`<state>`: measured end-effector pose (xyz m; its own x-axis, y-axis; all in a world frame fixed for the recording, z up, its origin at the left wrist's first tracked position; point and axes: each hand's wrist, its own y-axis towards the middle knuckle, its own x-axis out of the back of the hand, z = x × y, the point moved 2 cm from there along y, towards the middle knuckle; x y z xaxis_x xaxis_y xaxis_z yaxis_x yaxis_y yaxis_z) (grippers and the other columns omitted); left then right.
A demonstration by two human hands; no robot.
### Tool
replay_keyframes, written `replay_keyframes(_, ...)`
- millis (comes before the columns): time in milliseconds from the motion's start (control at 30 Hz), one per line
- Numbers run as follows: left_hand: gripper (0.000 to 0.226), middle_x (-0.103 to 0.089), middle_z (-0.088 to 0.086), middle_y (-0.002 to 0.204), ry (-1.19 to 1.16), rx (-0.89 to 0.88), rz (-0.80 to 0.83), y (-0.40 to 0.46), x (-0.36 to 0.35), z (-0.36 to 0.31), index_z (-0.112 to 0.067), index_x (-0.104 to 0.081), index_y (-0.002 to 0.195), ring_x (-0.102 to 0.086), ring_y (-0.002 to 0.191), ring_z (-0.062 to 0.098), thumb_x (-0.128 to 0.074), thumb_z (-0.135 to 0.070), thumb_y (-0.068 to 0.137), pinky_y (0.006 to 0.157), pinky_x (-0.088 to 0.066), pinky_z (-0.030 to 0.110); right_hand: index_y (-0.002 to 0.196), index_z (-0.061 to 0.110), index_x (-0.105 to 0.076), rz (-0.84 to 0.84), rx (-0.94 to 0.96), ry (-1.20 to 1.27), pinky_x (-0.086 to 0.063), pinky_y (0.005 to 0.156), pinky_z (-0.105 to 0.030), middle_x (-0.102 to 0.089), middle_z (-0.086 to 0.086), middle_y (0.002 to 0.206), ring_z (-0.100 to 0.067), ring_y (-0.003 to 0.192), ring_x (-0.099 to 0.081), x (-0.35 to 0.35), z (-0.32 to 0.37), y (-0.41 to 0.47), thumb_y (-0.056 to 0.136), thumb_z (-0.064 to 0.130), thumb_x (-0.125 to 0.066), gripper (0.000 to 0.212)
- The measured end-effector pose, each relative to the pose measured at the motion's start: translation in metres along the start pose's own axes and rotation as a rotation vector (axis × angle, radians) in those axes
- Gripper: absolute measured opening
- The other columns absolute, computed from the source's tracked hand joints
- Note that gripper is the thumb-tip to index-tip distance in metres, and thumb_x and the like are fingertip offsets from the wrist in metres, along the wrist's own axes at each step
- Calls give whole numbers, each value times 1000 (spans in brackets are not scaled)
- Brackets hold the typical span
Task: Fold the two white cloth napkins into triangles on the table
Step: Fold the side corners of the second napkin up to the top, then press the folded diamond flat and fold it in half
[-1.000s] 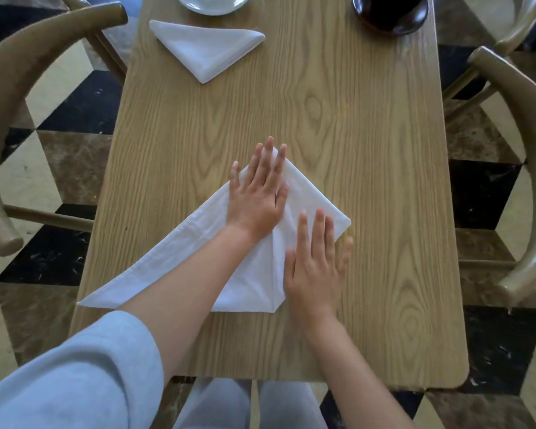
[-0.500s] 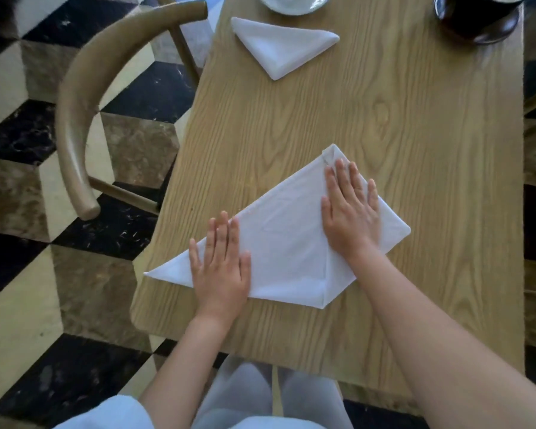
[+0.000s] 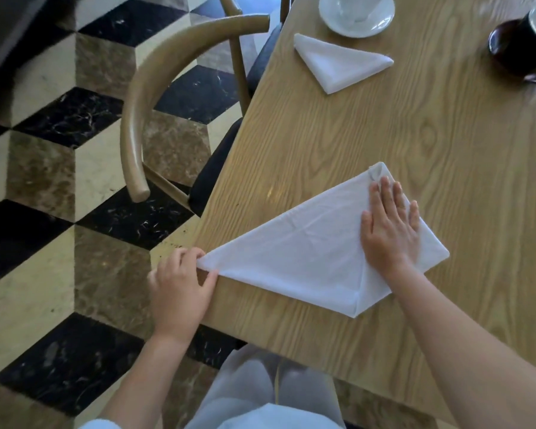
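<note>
A large white napkin (image 3: 304, 252) lies on the wooden table (image 3: 369, 134) near its front left corner, its right flap folded over. My left hand (image 3: 180, 286) pinches the napkin's left tip at the table's edge. My right hand (image 3: 390, 227) presses flat on the folded right flap, fingers straight. A second white napkin (image 3: 338, 61), folded into a small triangle, lies at the far side of the table.
A white saucer with a cup (image 3: 356, 13) stands beyond the folded napkin. A dark cup on a dark saucer (image 3: 526, 48) sits at the far right. A wooden chair (image 3: 167, 97) stands left of the table on a chequered marble floor.
My left hand slid off the napkin's surface to its left tip and now pinches it. The right hand stays flat on the right flap. The view has shifted left.
</note>
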<state>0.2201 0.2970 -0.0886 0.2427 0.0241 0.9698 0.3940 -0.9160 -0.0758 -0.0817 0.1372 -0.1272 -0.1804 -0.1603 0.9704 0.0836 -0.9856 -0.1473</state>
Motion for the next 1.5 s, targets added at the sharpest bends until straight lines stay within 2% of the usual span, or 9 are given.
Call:
replay_keyframes(267,9,-60,-3,80,-470,282,271,13,4,9,-26,-56,80,-58,75,15,-58,-27,89,56,-43,25,149,24,-3,-14,-36,20,6,116,-40,11,13,153,-7,143,7,-4,2,-24,93,37,-12,59)
replay_keyframes(433,14,-69,-7,79,-805,386,197,9,23,5,-35,-57,96,-66,72,12,-61,-25,88,67,-52,29,149,26,-8,-41,-31,58,4,117,-43,0,9,158,-9,144,3,-5,-1,-24,98,33,-22,54)
replay_keyframes(633,33,-70,-10,83,-914,197,176,18,50,-42,-51,-51,110,-68,76,8,-60,-26,89,72,-52,30,148,19,-20,-116,-19,270,-3,115,-50,-24,5,154,-16,144,-14,23,9,-27,97,32,-37,56)
replay_keyframes(767,32,-72,-5,77,-997,99,238,30,50,-95,-42,-52,113,-68,74,9,-58,-21,89,73,-50,29,117,17,-59,-211,236,572,-41,99,-42,-65,5,111,-16,107,-58,66,41,-49,86,27,-60,33)
replay_keyframes(967,20,-73,0,75,-1082,49,382,27,43,-163,-25,-62,107,-69,74,12,-59,-18,89,71,-52,28,96,15,-67,-133,321,774,-52,70,-30,-65,8,87,-5,79,-61,91,69,-75,76,33,-73,27)
replay_keyframes(1167,18,-71,8,94,-1142,-33,549,23,41,-181,-13,-67,97,-65,86,13,-50,-18,94,74,-46,26,80,13,-65,-231,178,778,-51,65,-31,-64,6,77,-5,72,-60,89,53,-75,81,17,-71,8)
replay_keyframes(1267,20,-53,0,114,-1072,-83,499,30,41,-179,-23,-66,91,-53,104,9,-47,-25,84,90,-41,25,79,16,-65,-151,162,918,-46,69,-17,-64,10,74,-1,73,-59,89,49,-71,84,15,-67,5)
replay_keyframes(1400,30,-62,-11,102,-829,-308,552,53,34,-176,-22,-63,93,-54,105,2,-43,-18,70,114,-9,51,78,25,-61,-40,62,1082,-50,76,-27,-64,16,72,-4,73,-61,91,37,-55,84,11,-67,16)
replay_keyframes(1500,22,-65,-3,85,-818,-296,622,67,20,-174,-18,-63,87,-59,86,9,-47,-17,72,99,-36,42,75,24,-61,-27,-5,1134,-49,69,-21,-63,17,67,-5,68,-60,91,24,-36,82,8,-67,18)
